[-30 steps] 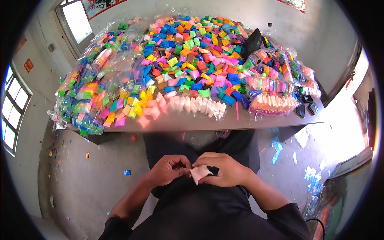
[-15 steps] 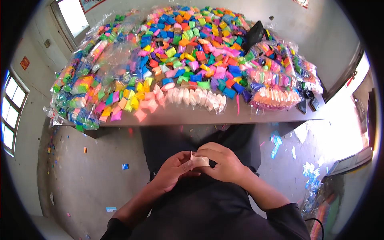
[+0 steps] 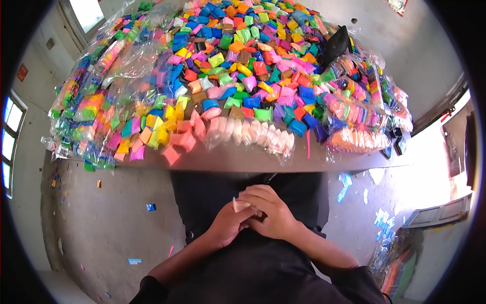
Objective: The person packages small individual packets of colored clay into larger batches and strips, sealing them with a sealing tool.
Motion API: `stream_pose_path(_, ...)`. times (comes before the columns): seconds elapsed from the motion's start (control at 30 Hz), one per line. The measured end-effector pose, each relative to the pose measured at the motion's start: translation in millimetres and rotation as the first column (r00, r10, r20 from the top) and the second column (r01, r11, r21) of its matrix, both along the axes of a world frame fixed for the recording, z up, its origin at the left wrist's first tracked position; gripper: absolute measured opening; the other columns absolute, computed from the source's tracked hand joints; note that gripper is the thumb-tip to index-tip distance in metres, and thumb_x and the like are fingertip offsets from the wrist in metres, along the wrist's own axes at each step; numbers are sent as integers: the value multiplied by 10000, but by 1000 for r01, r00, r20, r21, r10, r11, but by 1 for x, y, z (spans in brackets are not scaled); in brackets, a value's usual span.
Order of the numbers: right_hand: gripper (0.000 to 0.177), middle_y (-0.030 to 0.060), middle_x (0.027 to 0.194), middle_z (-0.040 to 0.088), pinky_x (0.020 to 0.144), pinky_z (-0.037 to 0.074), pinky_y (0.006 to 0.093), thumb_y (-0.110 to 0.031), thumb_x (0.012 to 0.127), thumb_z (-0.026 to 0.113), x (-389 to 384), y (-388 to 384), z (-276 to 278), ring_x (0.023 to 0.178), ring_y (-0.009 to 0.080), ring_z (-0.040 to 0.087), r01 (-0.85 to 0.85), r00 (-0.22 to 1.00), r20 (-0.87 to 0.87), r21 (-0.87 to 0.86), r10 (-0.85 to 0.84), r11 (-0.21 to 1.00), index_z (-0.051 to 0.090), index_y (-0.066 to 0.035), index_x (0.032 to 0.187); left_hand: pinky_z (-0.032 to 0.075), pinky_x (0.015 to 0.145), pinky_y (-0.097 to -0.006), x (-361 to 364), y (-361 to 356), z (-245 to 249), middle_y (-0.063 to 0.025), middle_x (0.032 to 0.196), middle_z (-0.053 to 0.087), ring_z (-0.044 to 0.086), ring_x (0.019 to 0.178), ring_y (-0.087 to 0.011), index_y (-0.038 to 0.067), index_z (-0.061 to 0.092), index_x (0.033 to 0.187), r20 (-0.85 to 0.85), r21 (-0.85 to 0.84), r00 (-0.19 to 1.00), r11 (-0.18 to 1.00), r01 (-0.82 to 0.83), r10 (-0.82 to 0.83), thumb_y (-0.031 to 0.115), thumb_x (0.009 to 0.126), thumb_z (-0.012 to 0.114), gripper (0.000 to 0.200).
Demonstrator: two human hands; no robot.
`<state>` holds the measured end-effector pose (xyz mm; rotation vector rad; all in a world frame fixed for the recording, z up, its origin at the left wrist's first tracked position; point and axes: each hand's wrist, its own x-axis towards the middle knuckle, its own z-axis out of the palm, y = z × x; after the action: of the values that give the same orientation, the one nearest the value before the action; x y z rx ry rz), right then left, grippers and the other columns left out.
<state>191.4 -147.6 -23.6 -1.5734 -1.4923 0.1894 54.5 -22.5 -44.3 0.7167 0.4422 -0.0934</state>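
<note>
Over my lap, in front of the dark shirt, both hands meet around a small pale pink packet [image 3: 242,204]. My left hand [image 3: 228,223] is closed on its lower left side. My right hand [image 3: 272,212] covers it from the right, fingers curled over the top, hiding most of it. Beyond them, along the table's near edge, lies a row of similar pale pink packets [image 3: 253,134] in clear film. Salmon-coloured packets [image 3: 179,144] lie just left of that row.
A large heap of colourful packets [image 3: 243,61] covers the table [image 3: 238,161]. Clear bags of packets [image 3: 354,109] lie at the right, near a black object [image 3: 336,46]. Blue wrappers [image 3: 383,225] and scraps litter the floor. A window [image 3: 11,137] is at the left.
The view has tilted down, so the table looks closer. My hands have drawn together, and my right hand now covers more of the pale packet.
</note>
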Motion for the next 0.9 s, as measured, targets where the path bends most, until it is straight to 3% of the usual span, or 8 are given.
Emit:
stream_pose_path(0.13, 707, 177, 1383, 555, 901, 549, 377, -150, 769, 870, 11, 18, 16, 1064, 316, 655, 139, 986, -82, -46, -143, 989, 563, -23, 1392, 542, 832, -335, 27, 23, 0, -83, 1078, 667, 683, 963, -181, 29, 520, 1253, 71, 424, 951, 854, -302, 301, 102, 977, 715, 346)
stream_pose_path(0.2, 679, 128, 1223, 587, 835, 537, 337, -100, 796, 870, 11, 31, 19, 974, 217, 641, 156, 913, -346, -195, -216, 968, 543, -1, 1383, 539, 841, -388, 38, 34, 1, -154, 1075, 641, 678, 984, -300, 13, 496, 1269, 187, 939, 956, 246, -242, 224, 71, 911, 746, 441)
stream_pose_path(0.23, 599, 100, 1146, 572, 769, 522, 287, -86, 844, 843, 10, 41, 20, 885, 147, 601, 167, 887, -405, -167, -222, 972, 560, 4, 1365, 534, 863, -430, 44, 38, -3, -215, 1126, 601, 649, 1016, -400, 3, 465, 1329, 234, 921, 958, 278, -273, 167, 59, 865, 744, 545)
stream_pose_path(0.4, 465, 80, 1094, 590, 739, 522, 254, -31, 887, 793, 31, 67, -5, 889, 118, 592, 266, 814, -481, -187, -325, 946, 618, 10, 1317, 525, 884, -410, 74, 62, 0, -205, 1171, 570, 636, 1019, -343, -11, 385, 1447, 312, 936, 948, 148, -318, 63, 49, 846, 753, 707)
stream_pose_path(0.57, 423, 181, 1074, 692, 730, 562, 329, -34, 836, 778, 51, 96, 24, 879, 243, 702, 368, 862, -300, -184, -408, 912, 664, 50, 1235, 485, 970, -463, 89, 78, 6, -227, 1181, 582, 578, 1142, -416, -49, 433, 1438, 320, 942, 947, 92, -322, 29, -68, 783, 657, 693)
stream_pose_path(0.73, 402, 198, 1148, 702, 700, 570, 292, -7, 849, 769, 60, 98, 18, 880, 225, 717, 406, 752, -451, -259, -481, 877, 680, 48, 1236, 529, 799, -325, 79, 75, -29, -128, 1071, 633, 626, 890, -211, -31, 486, 1438, 305, 839, 902, 361, -407, 306, -47, 864, 632, 592)
stream_pose_path(0.8, 379, 197, 1174, 708, 688, 567, 293, -9, 853, 776, 70, 99, 19, 835, 207, 715, 468, 820, -277, -177, -500, 866, 696, 43, 1220, 513, 694, -251, 78, 83, -36, -45, 1003, 631, 590, 770, -91, -22, 471, 1464, 59, 492, 966, 834, -249, 254, 3, 958, 621, 528)
stream_pose_path(0.9, 366, 185, 1134, 716, 685, 556, 295, -20, 856, 780, 72, 105, 32, 802, 201, 700, 480, 848, -143, -200, -510, 854, 708, 23, 1213, 473, 614, -226, 99, 78, -10, -9, 926, 636, 558, 713, -47, -23, 583, 1288, 133, 410, 916, 820, -399, 379, 48, 1014, 602, 284)
